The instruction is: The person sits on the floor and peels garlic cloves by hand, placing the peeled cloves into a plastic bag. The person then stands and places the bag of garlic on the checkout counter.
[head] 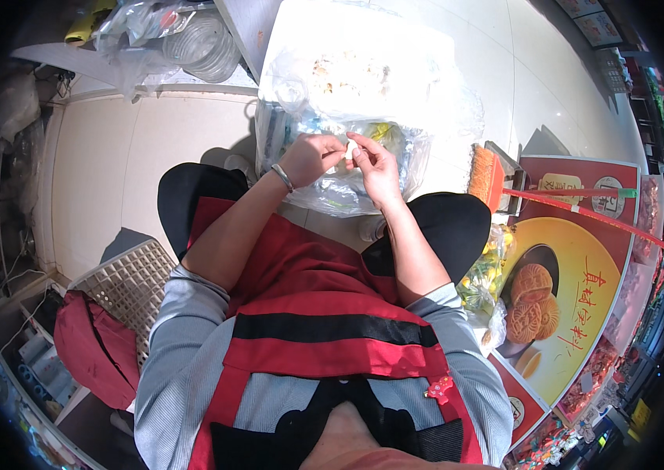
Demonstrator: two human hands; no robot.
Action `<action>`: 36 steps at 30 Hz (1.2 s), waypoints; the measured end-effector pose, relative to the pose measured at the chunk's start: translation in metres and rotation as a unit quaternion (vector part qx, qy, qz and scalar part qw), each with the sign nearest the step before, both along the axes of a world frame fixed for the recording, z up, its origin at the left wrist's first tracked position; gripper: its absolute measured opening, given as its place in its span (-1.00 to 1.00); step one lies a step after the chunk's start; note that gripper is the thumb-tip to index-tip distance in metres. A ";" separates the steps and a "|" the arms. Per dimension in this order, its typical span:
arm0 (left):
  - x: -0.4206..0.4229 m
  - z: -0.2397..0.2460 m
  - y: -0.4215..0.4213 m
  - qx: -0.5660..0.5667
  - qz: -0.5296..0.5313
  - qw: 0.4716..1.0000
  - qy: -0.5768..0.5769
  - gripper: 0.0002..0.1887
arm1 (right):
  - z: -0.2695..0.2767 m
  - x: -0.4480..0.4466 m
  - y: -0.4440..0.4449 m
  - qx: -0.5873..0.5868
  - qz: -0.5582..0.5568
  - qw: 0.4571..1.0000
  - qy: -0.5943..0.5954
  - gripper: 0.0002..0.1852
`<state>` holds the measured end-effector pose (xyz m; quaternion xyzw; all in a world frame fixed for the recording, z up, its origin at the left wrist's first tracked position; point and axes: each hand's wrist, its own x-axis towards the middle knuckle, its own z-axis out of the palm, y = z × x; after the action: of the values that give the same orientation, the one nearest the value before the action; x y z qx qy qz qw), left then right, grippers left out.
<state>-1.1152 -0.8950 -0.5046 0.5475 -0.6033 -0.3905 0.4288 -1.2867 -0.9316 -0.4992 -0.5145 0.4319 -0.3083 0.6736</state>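
Observation:
Between my two hands, over a plastic-lined bin, is a small whitish piece (pixel 350 149), too small to name. The fingers of my right hand (pixel 376 170) pinch it. My left hand (pixel 311 160), with a silver bangle at the wrist, has its fingertips at the piece's left side; whether they grip it I cannot tell. Below the hands, the clear plastic bag (pixel 343 197) holds crumpled wrappers and a yellow-green item. Just beyond lies a glaring white surface (pixel 414 76) with several small brownish bits (pixel 337 73) scattered on it.
An orange broom (pixel 486 176) and a dustpan (pixel 511 194) stand at right beside a printed mooncake poster board (pixel 596 247). A bag of yellow items (pixel 484 264) lies near my right knee. At left are a plastic crate (pixel 132 282) and a red cloth bag (pixel 94 346). Clear round containers (pixel 205 47) sit upper left.

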 end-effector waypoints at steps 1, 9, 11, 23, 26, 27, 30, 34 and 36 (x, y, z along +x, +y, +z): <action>0.000 0.000 0.000 -0.007 -0.001 1.000 -0.012 -0.90 | 0.000 0.000 0.000 -0.003 0.001 1.000 0.003 -0.68; 0.002 0.004 0.001 -0.001 -0.019 0.999 -0.046 -0.90 | -0.001 0.000 0.000 -0.002 0.006 1.000 -0.002 -0.69; 0.002 0.004 0.001 -0.001 -0.021 0.999 -0.045 -0.90 | -0.002 0.000 0.000 0.001 0.008 1.000 -0.005 -0.69; 0.002 0.000 0.003 -0.011 -0.024 0.998 -0.061 -0.90 | -0.001 -0.002 -0.001 0.025 0.015 0.999 -0.026 -0.70; 0.003 0.000 0.003 0.009 -0.017 0.999 -0.037 -0.88 | -0.002 -0.003 -0.002 0.031 0.019 0.999 -0.027 -0.70; 0.003 -0.001 0.003 0.009 -0.017 0.999 -0.035 -0.88 | -0.002 -0.003 -0.002 0.034 0.020 0.999 -0.028 -0.70; 0.003 -0.001 0.003 0.007 -0.015 1.000 -0.023 -0.88 | -0.003 -0.004 -0.003 0.028 0.027 0.998 -0.039 -0.69; 0.001 0.002 0.004 0.009 0.002 1.000 -0.016 -0.90 | -0.006 -0.003 -0.002 0.032 0.015 0.999 -0.039 -0.69; 0.000 0.004 0.005 0.013 0.007 1.000 -0.023 -0.92 | -0.008 0.000 -0.001 0.030 0.012 0.999 -0.038 -0.68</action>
<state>-1.1154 -0.8903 -0.5010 0.5660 -0.6039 -0.3830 0.4102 -1.2867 -0.9329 -0.5076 -0.4867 0.4093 -0.3065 0.7083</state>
